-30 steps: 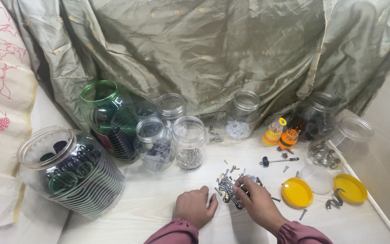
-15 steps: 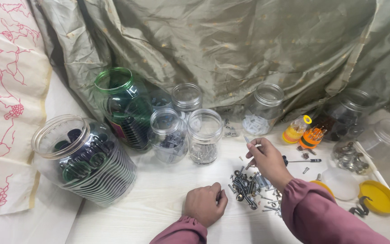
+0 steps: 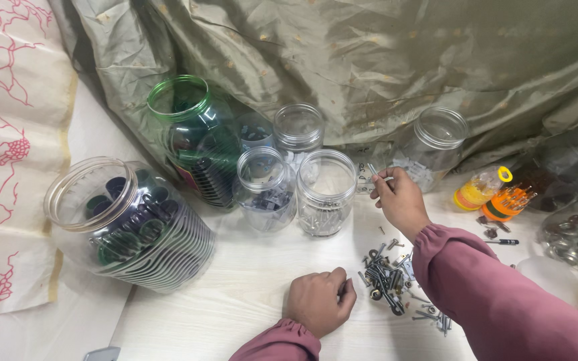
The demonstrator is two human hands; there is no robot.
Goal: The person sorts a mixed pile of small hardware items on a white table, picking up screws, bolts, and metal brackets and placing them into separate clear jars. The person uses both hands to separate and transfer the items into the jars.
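Large ribbed jar [image 3: 128, 224] lay tilted at left. Left hand [image 3: 318, 301] rested on table [image 3: 235, 294], fingers curled shut, contents not discernible. Pile of screws and washers [image 3: 386, 277] lay just beside it. Right hand [image 3: 401, 198] pinched a screw [image 3: 373, 170] beside small clear jar [image 3: 326, 192].

Open jars [image 3: 326, 190] stand in a cluster at the back of the counter [image 3: 235, 294], before a draped cloth [image 3: 369, 60]. A pile of screws [image 3: 386, 277] lies in front of them, between the left hand [image 3: 317, 302] and the right hand [image 3: 399, 197], which is raised just right of the jars.
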